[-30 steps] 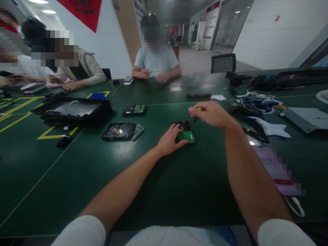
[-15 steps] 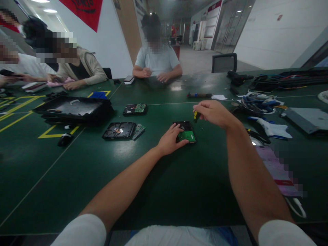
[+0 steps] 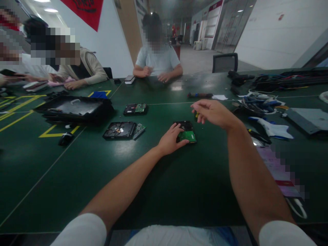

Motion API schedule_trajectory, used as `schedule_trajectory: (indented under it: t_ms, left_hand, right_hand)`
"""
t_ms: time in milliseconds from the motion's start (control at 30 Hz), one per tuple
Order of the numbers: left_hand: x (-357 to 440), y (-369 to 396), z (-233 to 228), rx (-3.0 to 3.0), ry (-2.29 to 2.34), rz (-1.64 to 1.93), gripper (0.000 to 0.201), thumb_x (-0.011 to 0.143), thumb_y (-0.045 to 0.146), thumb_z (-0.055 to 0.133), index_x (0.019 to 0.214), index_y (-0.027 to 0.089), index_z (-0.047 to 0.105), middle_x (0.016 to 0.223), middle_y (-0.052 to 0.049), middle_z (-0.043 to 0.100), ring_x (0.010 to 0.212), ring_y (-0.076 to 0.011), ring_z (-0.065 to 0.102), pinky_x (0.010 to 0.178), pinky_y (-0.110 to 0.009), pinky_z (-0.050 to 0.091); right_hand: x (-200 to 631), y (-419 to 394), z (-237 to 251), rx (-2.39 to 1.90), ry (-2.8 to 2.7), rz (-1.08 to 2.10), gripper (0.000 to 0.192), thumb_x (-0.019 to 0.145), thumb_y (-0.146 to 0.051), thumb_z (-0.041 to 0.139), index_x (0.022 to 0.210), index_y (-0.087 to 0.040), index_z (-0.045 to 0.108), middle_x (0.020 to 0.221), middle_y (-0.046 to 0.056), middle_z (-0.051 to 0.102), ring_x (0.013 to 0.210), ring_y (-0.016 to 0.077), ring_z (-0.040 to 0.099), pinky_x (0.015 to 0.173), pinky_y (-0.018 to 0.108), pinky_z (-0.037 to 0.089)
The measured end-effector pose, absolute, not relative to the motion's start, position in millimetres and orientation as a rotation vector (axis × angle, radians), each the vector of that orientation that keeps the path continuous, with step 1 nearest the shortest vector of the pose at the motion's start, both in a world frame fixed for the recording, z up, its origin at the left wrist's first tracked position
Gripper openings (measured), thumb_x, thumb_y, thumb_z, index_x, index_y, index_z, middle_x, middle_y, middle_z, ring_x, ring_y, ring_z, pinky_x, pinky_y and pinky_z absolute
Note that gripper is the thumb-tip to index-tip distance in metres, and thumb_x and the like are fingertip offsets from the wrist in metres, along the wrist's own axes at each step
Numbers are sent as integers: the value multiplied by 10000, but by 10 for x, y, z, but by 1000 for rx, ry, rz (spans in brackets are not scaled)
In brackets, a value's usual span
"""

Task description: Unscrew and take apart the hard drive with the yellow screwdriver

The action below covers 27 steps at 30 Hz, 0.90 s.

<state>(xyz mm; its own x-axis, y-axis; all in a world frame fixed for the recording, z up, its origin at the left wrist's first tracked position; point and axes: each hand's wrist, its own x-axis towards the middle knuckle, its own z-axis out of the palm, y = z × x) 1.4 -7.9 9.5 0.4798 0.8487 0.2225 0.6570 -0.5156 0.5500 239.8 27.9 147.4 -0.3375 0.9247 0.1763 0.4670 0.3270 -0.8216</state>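
A hard drive (image 3: 188,136) with a green circuit board lies on the dark green table in front of me. Across its left part rests my left hand (image 3: 173,138), thumb along the near edge and fingers over the top, gripping the drive in place. Above and beyond the drive's right corner, my right hand (image 3: 208,111) is closed round a small screwdriver (image 3: 196,115) with a yellow and black handle, mostly covered by the fingers; its tip cannot be made out. To the left lie an opened-up hard drive (image 3: 120,130), a loose circuit board (image 3: 139,131) and another hard drive (image 3: 135,109).
Black trays (image 3: 74,107) are stacked at the left. On the right are gloves (image 3: 271,128), a cable bundle (image 3: 258,102), a metal box (image 3: 309,119) and a pink sheet (image 3: 271,164). Across the table sits a person (image 3: 157,61); others sit at far left.
My right fingers have shifted around the screwdriver, so less of its handle shows. My left hand and the hard drive stay in place.
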Motion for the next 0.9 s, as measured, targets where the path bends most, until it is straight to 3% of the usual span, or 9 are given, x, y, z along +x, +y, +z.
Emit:
schedule_trajectory:
  t_ms: [133,300,467,700,900]
  left_hand:
    - [8,-72,81,2343,1254,676,640,978,641,694,1446,213,605,1771,-157,402,1717,-323,202,1369,-553,315]
    - [-3,-63,64,2342,1250,675,642,977,645,692,1450,220,604,1773,-154,398,1717,-326,199,1364,-562,322]
    - [-5,-65,62,2347,1247,685,629,981,644,689,1447,231,605,1773,-145,402,1716,-322,207,1359,-570,329]
    - [3,-61,48,2355,1249,690,643,981,650,686,1447,215,607,1761,-157,419,1714,-322,218,1361,-561,327]
    - [2,-57,52,2346,1255,678,632,977,647,691,1445,231,603,1771,-147,406,1717,-323,203,1358,-577,328]
  right_hand:
    - [2417,279,1494,-1291,-1975,763,341,953,-556,776,977,-217,798,792,50,745,650,191,652,589,326,492]
    - [2416,255,1527,-1346,-1937,678,323,861,-519,857,870,-207,773,816,61,771,623,183,647,600,334,502]
    - [2420,256,1507,-1287,-1990,734,365,945,-582,768,928,-218,791,940,68,808,539,133,595,552,320,483]
    - [2445,222,1557,-1225,-1980,927,343,954,-561,761,1010,-226,808,971,81,800,670,178,670,565,316,503]
    - [2437,243,1554,-1294,-2001,708,285,901,-497,807,840,-220,788,813,47,758,739,204,651,660,332,485]
